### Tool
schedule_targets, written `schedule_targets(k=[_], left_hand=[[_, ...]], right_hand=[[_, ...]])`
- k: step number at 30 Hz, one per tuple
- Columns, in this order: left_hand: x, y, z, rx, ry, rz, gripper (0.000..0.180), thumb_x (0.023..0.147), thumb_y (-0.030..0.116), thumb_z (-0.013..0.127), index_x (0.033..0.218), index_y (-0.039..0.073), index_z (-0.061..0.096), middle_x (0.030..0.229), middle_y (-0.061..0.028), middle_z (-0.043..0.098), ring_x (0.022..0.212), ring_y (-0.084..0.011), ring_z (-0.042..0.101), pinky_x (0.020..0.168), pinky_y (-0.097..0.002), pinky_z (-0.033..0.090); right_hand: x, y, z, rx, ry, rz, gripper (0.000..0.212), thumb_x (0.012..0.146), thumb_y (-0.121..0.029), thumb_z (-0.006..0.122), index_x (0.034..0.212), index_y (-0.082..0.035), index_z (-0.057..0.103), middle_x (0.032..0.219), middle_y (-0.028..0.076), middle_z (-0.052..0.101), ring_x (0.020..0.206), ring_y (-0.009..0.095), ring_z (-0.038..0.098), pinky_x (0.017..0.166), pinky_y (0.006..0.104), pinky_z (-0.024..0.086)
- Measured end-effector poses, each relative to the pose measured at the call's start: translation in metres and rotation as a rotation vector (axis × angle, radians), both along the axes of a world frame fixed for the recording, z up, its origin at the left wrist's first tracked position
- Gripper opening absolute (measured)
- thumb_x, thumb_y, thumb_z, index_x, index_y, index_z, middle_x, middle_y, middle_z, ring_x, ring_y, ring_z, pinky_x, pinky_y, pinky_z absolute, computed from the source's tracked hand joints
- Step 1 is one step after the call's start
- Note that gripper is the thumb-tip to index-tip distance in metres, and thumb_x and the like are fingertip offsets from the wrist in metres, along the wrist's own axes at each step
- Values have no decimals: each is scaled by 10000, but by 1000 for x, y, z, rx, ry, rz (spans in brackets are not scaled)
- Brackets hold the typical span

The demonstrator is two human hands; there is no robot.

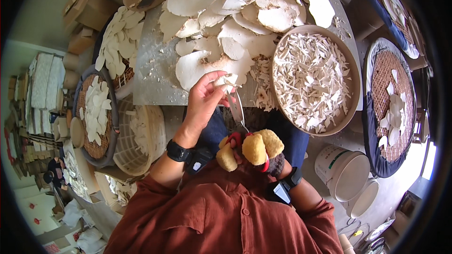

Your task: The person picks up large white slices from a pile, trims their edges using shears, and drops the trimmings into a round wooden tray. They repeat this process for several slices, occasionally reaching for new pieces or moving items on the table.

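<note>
Clock directions run from the middle of the view. At nine o'clock, a round woven tray [94, 149] carries pale, thin slices; between eight and nine, a cream plastic basket [123, 134] stands beside the table [157, 82]. Between ten and eleven, the left hand [205, 93] pinches a small pale piece [224, 81] above the table's near edge. At twelve, large pale slices [235, 33] lie heaped. The scissors [237, 111] point toward twelve, blades at the piece. At five, the right hand [249, 151], its fingers padded in yellow, curls closed around their red handles. At two, a round tray [357, 81] brims with cut slivers [313, 80]; at four stands a white bucket [326, 165].
</note>
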State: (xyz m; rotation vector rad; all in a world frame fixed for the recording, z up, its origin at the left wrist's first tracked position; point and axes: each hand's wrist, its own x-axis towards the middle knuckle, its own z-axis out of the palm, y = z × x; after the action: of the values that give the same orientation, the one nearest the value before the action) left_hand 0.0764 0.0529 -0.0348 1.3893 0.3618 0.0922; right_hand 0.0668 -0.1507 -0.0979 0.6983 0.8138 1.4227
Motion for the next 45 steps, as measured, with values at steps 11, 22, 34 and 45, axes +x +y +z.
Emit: schedule_targets(k=[11, 22, 34, 45], left_hand=[[-10, -10, -10, -89, 34, 52, 337, 881, 83, 535, 1189, -6, 430, 915, -126, 627, 735, -162, 636, 610, -246, 528], [-12, -22, -12, -30, 46, 44, 234, 885, 52, 506, 1086, 11, 396, 896, -181, 627, 724, -197, 646, 612, -261, 531], [-12, -41, -41, 15, -6, 203, 348, 852, 32, 550, 1182, -41, 470, 926, -134, 636, 728, -165, 637, 638, -244, 518], [-1, -25, -34, 28, 144, 30, 336, 857, 39, 537, 1183, -34, 508, 946, -120, 635, 744, -174, 647, 641, -232, 520]], right_hand=[[1, -4, 21, -140, -1490, -186, 316, 899, -259, 518, 1083, -5, 482, 749, 36, 543, 686, 136, 555, 642, 247, 462], [-8, 7, -40, -372, -1106, -524, 241, 887, -132, 458, 1059, 12, 546, 1040, 118, 605, 936, 232, 601, 815, 347, 485], [1, 3, -40, -790, -2404, -373, 279, 742, -121, 572, 999, -12, 577, 930, 145, 621, 887, 295, 603, 755, 357, 489], [-4, 2, -53, -811, -2004, -164, 321, 656, -184, 630, 940, -42, 580, 852, 138, 609, 812, 327, 589, 710, 390, 481]])
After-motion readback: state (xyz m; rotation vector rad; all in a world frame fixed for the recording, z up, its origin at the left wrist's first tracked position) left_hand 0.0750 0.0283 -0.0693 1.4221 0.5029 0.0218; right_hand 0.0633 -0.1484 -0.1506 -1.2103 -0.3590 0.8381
